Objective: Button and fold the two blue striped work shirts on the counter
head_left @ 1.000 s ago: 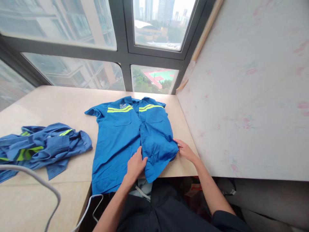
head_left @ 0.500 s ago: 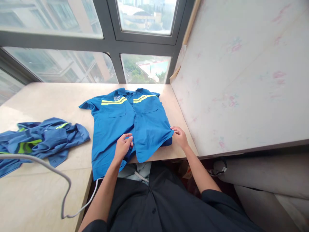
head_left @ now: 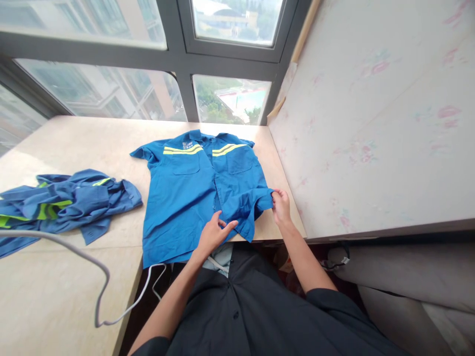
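A blue short-sleeved work shirt (head_left: 178, 198) with yellow and grey reflective stripes lies spread front up, its collar toward the window. White lettering shows above one chest pocket. My right hand (head_left: 281, 205) pinches the shirt's lower right edge and holds it raised, so the cloth folds and ripples around it. Over the lower front opening is my left hand (head_left: 215, 231), thumb and fingers apart, close to the right front panel; whether it touches the cloth I cannot tell. The hem hangs slightly over the table's near edge.
On the left lies a second, crumpled blue garment (head_left: 74, 202) with yellow-green stripes. A grey-white cable (head_left: 98, 267) loops across the front left of the wooden tabletop (head_left: 74, 277). Windows stand behind, and a flower-patterned wall (head_left: 371, 123) borders the right side.
My right hand has lifted and bunched the lower right corner of the shirt. My left hand has moved right across the front opening, and its fingers have spread. The view has shifted slightly.
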